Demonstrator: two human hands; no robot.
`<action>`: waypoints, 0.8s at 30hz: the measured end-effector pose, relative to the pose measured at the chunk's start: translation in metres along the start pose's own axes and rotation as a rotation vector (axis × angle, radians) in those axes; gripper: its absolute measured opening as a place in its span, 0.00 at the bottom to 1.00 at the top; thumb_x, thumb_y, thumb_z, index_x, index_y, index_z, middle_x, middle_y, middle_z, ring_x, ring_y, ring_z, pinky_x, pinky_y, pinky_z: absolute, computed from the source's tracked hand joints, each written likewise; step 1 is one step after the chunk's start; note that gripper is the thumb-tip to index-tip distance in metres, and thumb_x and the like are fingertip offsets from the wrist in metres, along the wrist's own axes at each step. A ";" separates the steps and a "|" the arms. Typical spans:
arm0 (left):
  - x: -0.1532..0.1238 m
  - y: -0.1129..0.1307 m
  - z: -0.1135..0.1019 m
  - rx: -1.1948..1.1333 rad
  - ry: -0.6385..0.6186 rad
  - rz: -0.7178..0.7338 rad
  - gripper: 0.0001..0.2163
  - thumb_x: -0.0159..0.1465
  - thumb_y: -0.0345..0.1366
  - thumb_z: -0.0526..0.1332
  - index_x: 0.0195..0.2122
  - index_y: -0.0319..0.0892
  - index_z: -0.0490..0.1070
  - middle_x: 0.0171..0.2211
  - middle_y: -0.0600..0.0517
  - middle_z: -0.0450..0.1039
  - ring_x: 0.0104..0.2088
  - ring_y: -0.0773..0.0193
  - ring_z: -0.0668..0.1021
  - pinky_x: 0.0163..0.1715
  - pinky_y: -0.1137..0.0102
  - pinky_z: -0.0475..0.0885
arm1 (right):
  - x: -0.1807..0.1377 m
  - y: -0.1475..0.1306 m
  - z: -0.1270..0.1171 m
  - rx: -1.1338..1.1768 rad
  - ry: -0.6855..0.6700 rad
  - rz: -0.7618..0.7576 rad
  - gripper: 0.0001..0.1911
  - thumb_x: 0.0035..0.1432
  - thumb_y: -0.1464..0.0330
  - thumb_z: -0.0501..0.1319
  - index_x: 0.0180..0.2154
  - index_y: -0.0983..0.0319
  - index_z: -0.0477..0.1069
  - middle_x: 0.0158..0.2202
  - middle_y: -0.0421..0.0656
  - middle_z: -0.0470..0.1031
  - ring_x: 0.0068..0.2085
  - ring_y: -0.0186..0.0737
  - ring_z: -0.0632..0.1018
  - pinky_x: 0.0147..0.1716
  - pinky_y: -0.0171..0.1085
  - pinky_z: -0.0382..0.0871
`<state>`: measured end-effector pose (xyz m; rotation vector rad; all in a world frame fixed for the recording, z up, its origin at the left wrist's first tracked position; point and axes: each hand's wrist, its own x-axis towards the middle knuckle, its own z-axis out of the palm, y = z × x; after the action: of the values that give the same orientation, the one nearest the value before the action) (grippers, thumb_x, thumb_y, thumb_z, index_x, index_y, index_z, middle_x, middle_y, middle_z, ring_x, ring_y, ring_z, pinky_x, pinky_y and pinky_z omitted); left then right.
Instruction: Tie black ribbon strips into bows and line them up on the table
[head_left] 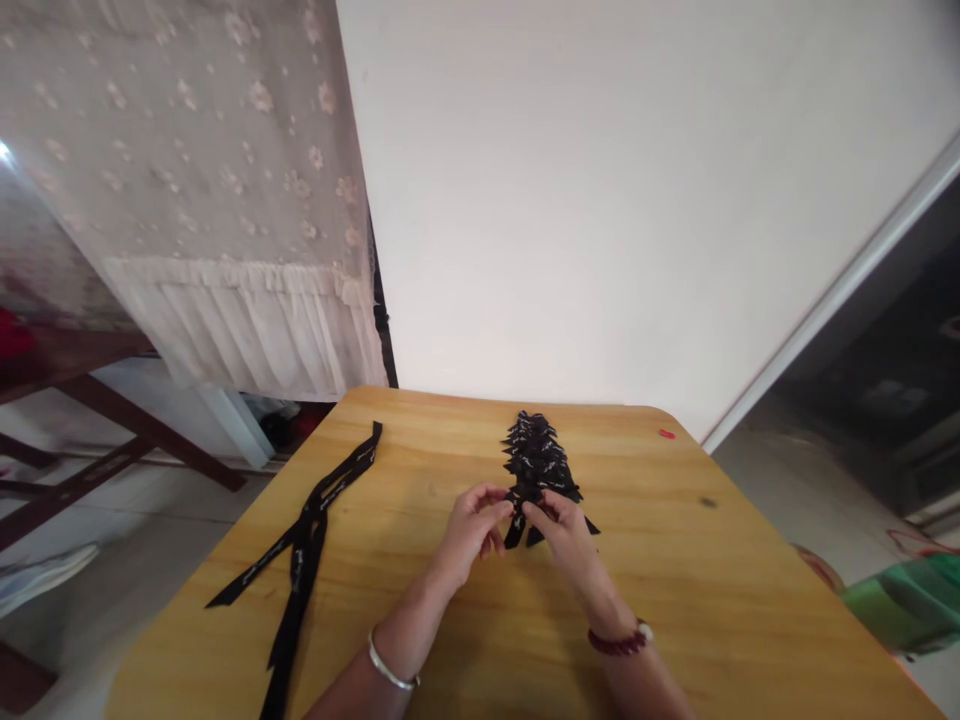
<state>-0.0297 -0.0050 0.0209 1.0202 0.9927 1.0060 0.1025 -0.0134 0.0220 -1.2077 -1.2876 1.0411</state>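
Observation:
Over the middle of the table, my left hand and my right hand pinch the two sides of a black ribbon bow with white lettering. Its tails hang down between my fingers, and my fingertips cover part of its knot. Just beyond lies a row of similar black bows, overlapping one another towards the far edge. To the left, several loose black ribbon strips with white print lie crossed over each other. A silver bangle is on my left wrist, a dark red bead bracelet on my right.
The wooden table meets a white wall at its far side. A small red object lies near the far right corner. A lace curtain hangs at left, a dark wooden stool below. Something green stands at right.

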 end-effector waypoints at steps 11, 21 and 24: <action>0.002 0.000 -0.001 -0.002 0.011 0.004 0.08 0.49 0.38 0.60 0.24 0.38 0.65 0.18 0.57 0.68 0.08 0.76 0.65 0.06 0.79 0.49 | -0.005 -0.003 0.001 0.070 -0.065 0.116 0.17 0.50 0.55 0.54 0.24 0.63 0.65 0.21 0.37 0.64 0.25 0.32 0.66 0.23 0.30 0.58; 0.001 -0.001 0.000 -0.010 -0.032 -0.027 0.10 0.48 0.39 0.61 0.25 0.39 0.64 0.14 0.58 0.65 0.09 0.73 0.67 0.06 0.79 0.50 | -0.002 -0.001 0.004 -0.028 -0.063 0.066 0.11 0.44 0.62 0.60 0.21 0.63 0.65 0.16 0.35 0.62 0.20 0.31 0.63 0.20 0.31 0.56; 0.002 -0.002 0.000 -0.035 -0.038 -0.044 0.09 0.48 0.39 0.61 0.24 0.39 0.63 0.12 0.60 0.63 0.09 0.72 0.67 0.06 0.80 0.50 | -0.003 -0.001 0.004 -0.033 -0.053 0.065 0.10 0.44 0.63 0.59 0.20 0.63 0.65 0.15 0.35 0.63 0.20 0.32 0.64 0.20 0.31 0.56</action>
<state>-0.0288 -0.0038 0.0191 0.9814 0.9589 0.9615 0.0980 -0.0162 0.0224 -1.2617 -1.3181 1.1088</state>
